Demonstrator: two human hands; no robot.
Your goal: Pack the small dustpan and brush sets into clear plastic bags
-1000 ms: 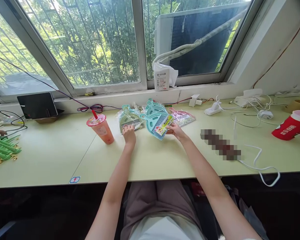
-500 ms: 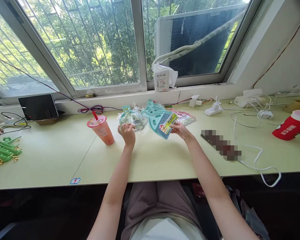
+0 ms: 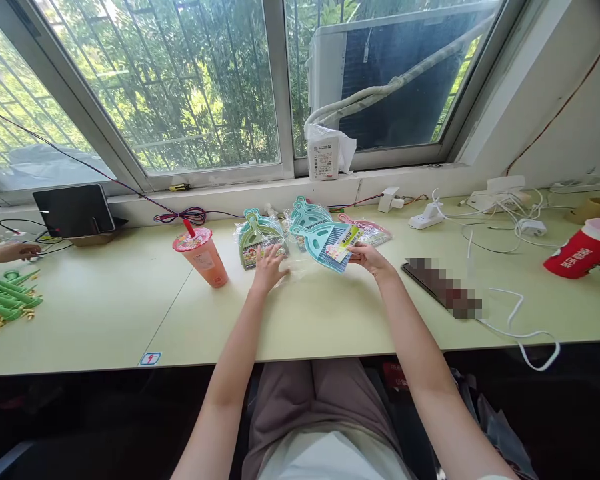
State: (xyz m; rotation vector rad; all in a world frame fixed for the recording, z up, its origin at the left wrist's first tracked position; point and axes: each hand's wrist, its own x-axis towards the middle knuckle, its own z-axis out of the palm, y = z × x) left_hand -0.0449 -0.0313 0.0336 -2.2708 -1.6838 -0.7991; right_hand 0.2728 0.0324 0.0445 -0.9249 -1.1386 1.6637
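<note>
My right hand (image 3: 370, 259) is closed on the lower right corner of a teal dustpan-and-brush set (image 3: 325, 243) with a yellow and white label. The set is tilted, its handle toward the upper left. My left hand (image 3: 269, 269) has its fingers apart and lies over clear plastic, at the front of a bagged green dustpan set (image 3: 254, 233). How firmly it touches that bag I cannot tell. Behind the held set lies another teal bagged set (image 3: 307, 212), and to its right a pink bagged set (image 3: 375, 233).
A pink drink cup (image 3: 204, 260) with a red straw stands left of my hands. A phone (image 3: 435, 285) and white cable lie right, near a red cup (image 3: 580, 253). At far left, another person's hand (image 3: 23, 251) is above green plastic parts (image 3: 5, 297). A tablet (image 3: 75, 212) leans behind.
My left hand has moved right and its fingers have spread, showing more of the green set. The held teal set has shifted slightly right and tilted flatter. The other person's hand reaches farther in.
</note>
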